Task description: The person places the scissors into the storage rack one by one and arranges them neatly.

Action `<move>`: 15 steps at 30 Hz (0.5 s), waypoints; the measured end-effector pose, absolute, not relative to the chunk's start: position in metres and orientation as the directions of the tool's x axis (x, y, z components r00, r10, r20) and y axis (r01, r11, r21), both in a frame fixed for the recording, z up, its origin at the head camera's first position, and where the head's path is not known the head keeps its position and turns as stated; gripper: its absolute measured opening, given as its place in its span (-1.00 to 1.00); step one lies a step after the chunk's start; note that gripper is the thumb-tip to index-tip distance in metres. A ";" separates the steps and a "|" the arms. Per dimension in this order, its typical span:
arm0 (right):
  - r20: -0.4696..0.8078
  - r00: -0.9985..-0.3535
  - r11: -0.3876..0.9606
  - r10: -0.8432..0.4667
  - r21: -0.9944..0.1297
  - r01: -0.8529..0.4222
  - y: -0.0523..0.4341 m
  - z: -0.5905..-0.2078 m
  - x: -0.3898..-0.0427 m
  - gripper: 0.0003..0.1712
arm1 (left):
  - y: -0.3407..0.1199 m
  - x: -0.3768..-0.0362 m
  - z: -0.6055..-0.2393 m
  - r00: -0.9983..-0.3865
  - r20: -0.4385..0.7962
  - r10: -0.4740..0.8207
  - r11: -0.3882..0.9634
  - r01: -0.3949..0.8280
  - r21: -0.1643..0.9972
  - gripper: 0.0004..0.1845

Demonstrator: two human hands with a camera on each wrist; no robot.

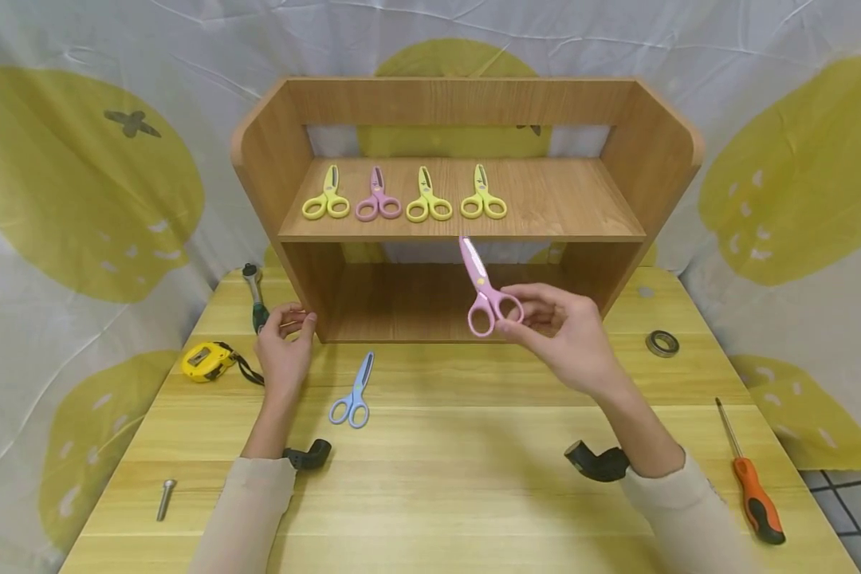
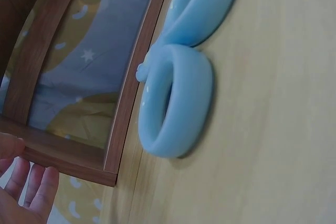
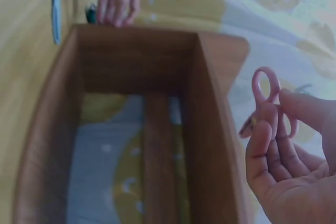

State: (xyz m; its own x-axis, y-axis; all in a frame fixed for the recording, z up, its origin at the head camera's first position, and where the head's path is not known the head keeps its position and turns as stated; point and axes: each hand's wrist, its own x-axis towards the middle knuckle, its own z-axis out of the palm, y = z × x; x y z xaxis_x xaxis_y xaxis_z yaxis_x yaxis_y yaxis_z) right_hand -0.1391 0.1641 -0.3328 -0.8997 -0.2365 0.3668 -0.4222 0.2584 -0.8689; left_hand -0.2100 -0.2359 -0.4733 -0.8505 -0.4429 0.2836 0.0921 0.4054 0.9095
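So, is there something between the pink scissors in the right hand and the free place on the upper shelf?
Nothing visible is. The right hand pinches the pink scissors in the air in front of the shelf unit. The bare board right of the four shelved scissors lies open to the front.

My head cam looks down over the whole table [image 1: 430, 494] and wooden shelf [image 1: 466, 199]. Both wrist cams sit way closer, and each catches that shelf [image 2: 126, 103] [image 3: 210, 129] too.
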 end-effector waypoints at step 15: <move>0.415 -0.910 0.479 0.000 -0.799 -0.364 0.204 -0.274 -0.210 -0.55 | -0.235 -0.208 -0.471 -0.850 0.287 -0.443 0.414 0.090 0.906 -0.75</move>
State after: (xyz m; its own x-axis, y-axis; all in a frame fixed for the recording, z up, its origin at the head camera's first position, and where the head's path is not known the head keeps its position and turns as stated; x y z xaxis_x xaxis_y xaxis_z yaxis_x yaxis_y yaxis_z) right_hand -0.2104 0.2041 -0.2740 -0.9100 -0.0005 0.4147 -0.3643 0.4787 -0.7988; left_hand -0.2078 -0.2354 -0.4715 -0.8496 -0.4426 0.2868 0.0898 0.4144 0.9056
